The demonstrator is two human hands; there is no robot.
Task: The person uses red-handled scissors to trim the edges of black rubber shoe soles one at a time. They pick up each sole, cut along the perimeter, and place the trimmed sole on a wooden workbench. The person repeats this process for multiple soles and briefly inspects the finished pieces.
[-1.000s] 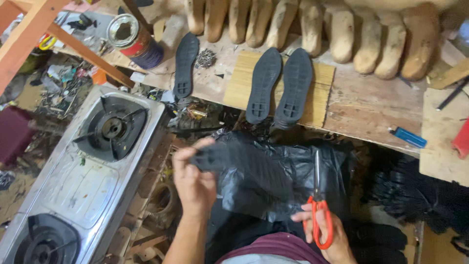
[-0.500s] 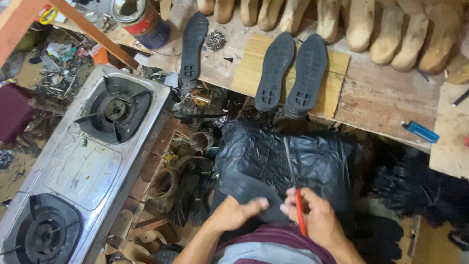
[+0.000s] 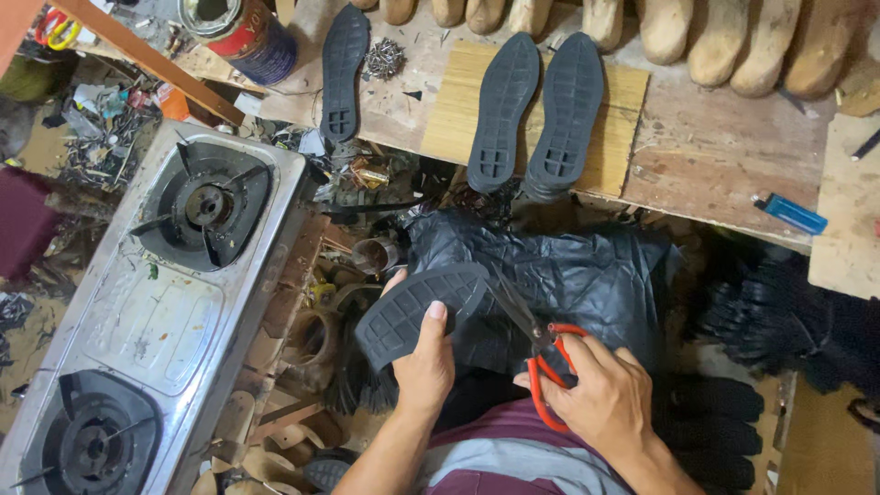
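Note:
My left hand (image 3: 423, 361) grips a black rubber shoe sole (image 3: 412, 310), tread side up, thumb pressed on it. My right hand (image 3: 600, 396) holds red-handled scissors (image 3: 534, 344) with fingers through the loops; the blades point up-left and meet the sole's right edge. Both hands hover over a crumpled black plastic bag (image 3: 568, 275) in front of my lap.
A steel two-burner gas stove (image 3: 156, 312) stands at left. On the wooden workbench (image 3: 706, 156) lie a single black sole (image 3: 341, 69), a pair of soles (image 3: 536, 105) on a pale board, wooden shoe lasts (image 3: 733, 37), a tin can (image 3: 240, 32) and a blue lighter (image 3: 793, 214).
My left hand has lifted a black sole out of the bag area into view. My right hand has swung the scissors' blades against the sole's edge.

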